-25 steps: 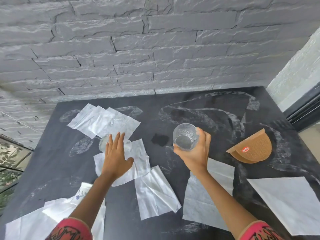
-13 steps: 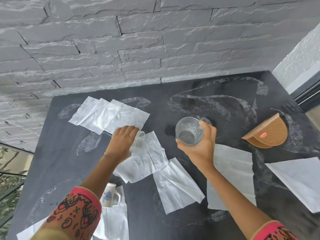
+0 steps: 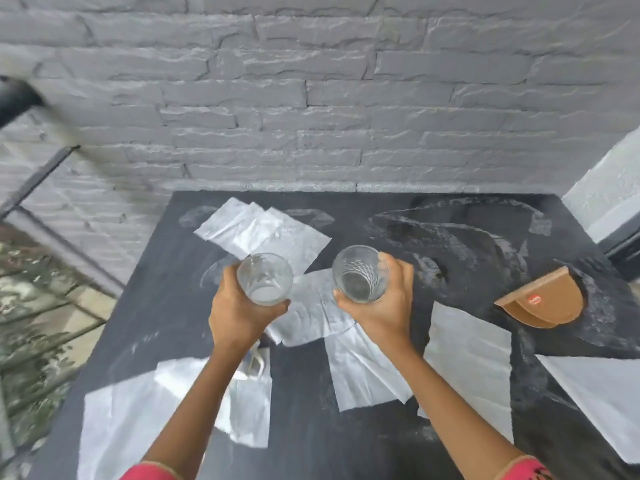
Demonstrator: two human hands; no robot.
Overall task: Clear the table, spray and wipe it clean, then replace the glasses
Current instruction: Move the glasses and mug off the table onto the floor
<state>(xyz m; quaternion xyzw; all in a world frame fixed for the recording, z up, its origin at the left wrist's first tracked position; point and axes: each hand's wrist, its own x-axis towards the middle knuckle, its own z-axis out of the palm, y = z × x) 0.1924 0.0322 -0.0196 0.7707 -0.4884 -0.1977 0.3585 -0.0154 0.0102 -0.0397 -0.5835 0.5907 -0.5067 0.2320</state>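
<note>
While left fingers (image 3: 231,278) wrap glass (image 3: 265,278), right fingers (image 3: 394,271) likewise.

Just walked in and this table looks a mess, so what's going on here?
A person is clearing the table. The left hand grips a clear glass and the right hand grips a patterned clear glass, both apparently lifted off the dark, streaked top. Across it lie paper napkins, a brown half-round holder lies at the right, and a small white mug sits partly hidden under the left forearm. No spray bottle or cloth is in view.
</note>
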